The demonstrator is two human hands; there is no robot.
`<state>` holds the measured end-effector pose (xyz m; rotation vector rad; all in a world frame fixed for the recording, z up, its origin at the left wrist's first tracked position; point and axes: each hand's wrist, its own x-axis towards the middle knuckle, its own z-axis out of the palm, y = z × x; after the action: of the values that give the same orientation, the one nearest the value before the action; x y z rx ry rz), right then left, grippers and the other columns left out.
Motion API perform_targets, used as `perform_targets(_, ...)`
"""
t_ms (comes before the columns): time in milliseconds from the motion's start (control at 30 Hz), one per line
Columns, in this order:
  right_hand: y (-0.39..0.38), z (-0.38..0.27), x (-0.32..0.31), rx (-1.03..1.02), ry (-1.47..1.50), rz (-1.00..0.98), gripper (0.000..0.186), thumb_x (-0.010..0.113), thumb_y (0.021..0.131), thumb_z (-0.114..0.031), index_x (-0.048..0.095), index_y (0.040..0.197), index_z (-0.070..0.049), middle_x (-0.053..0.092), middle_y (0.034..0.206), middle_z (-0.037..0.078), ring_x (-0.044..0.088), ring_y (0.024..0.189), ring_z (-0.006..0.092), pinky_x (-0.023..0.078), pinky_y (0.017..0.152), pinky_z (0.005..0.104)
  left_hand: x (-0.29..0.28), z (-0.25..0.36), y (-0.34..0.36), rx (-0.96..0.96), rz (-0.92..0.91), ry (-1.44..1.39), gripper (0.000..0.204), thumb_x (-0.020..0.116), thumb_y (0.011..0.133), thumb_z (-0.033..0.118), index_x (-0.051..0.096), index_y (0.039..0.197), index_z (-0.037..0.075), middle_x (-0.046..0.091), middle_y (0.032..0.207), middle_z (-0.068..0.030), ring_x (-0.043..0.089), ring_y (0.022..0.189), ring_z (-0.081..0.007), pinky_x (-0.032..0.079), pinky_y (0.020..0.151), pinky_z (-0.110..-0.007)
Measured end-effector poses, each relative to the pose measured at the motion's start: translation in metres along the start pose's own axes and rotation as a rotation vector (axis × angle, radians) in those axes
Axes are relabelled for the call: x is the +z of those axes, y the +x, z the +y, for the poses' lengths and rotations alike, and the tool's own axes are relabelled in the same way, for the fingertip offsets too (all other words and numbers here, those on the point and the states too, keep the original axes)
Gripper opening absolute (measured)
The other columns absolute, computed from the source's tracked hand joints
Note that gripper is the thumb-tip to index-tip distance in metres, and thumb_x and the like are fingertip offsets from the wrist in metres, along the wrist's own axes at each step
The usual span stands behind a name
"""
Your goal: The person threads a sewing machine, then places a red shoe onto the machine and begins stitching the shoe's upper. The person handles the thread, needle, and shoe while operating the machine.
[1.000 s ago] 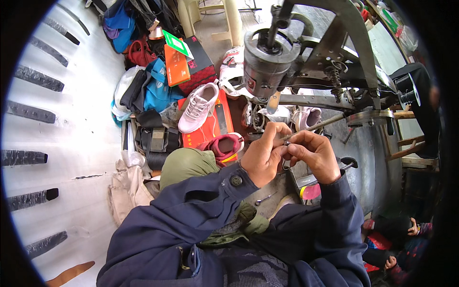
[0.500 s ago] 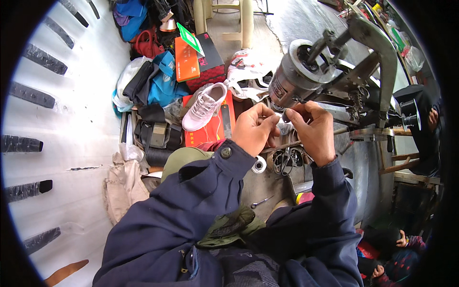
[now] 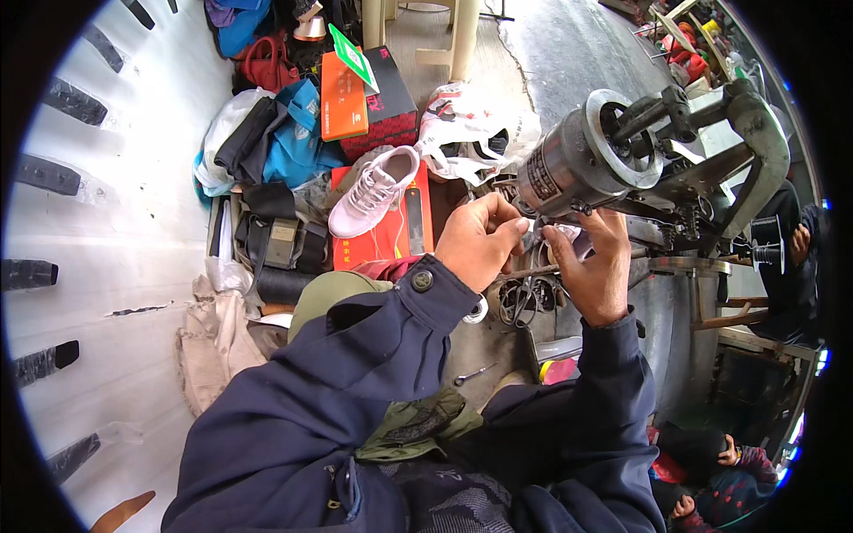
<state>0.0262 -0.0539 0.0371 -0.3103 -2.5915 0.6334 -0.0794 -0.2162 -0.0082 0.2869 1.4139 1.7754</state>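
Under the metal cylinder of a hand-worked sewing machine (image 3: pixel 555 173), both my hands are raised close together. My left hand (image 3: pixel 480 242) is closed in a pinch, thumb against forefinger; whatever sits between the tips is too small to make out. My right hand (image 3: pixel 597 275) is beside it, its thumb pointing at the left fingertips. Its fingers reach up to the machine's underside, apart from the thumb, and their tips are partly hidden there. A small greyish bit shows near the right thumb tip, unclear in kind. Left of my hands, a pale pink sneaker (image 3: pixel 378 191) rests on a red box (image 3: pixel 355 251).
Behind the sneaker are an orange box (image 3: pixel 344 98), a dark box (image 3: pixel 391 84) and a white plastic bag (image 3: pixel 453 133). Scissors (image 3: pixel 530 302) and a small screwdriver-like tool (image 3: pixel 474 374) lie below my hands. A black spool (image 3: pixel 768 244) is at right. Another person's hands (image 3: pixel 729 451) appear lower right.
The view has shifted, and the machine now appears further right and lower. My right fingers have spread from the thumb and moved up to the machine's underside. My left hand keeps its pinch.
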Motion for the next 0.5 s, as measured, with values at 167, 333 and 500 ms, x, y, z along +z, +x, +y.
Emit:
perform_targets(167, 0.004, -0.006, 0.005, -0.002, -0.039, 0.014, 0.027, 0.084, 0.081, -0.010, 0.076, 0.106, -0.005, 0.071, 0.109, 0.015, 0.062, 0.106, 0.0371, 0.049, 0.093, 0.0468, -0.001, -0.003, 0.002, 0.001, -0.001, -0.013, 0.012, 0.068, 0.106, 0.018, 0.064, 0.102, 0.007, 0.071, 0.078, 0.0002, 0.059, 0.055, -0.0052, 0.042, 0.047, -0.021)
perform_targets(333, 0.004, -0.008, 0.016, 0.021, -0.026, 0.041, 0.018, 0.084, 0.081, -0.011, 0.078, 0.097, -0.005, 0.073, 0.103, 0.015, 0.064, 0.100, 0.0366, 0.049, 0.091, 0.0465, -0.003, -0.005, 0.003, 0.014, 0.007, -0.042, 0.010, 0.067, 0.106, 0.016, 0.064, 0.102, 0.007, 0.070, 0.077, 0.0002, 0.058, 0.054, -0.0053, 0.041, 0.047, -0.021)
perform_targets(500, 0.005, -0.006, 0.026, 0.068, 0.040, 0.038, 0.013, 0.085, 0.081, -0.014, 0.079, 0.090, -0.005, 0.074, 0.086, 0.012, 0.065, 0.088, 0.0334, 0.049, 0.084, 0.0442, -0.004, -0.006, 0.004, 0.012, 0.039, -0.059, 0.009, 0.066, 0.106, 0.015, 0.064, 0.103, 0.007, 0.069, 0.077, -0.0006, 0.058, 0.054, -0.0055, 0.040, 0.046, -0.022)
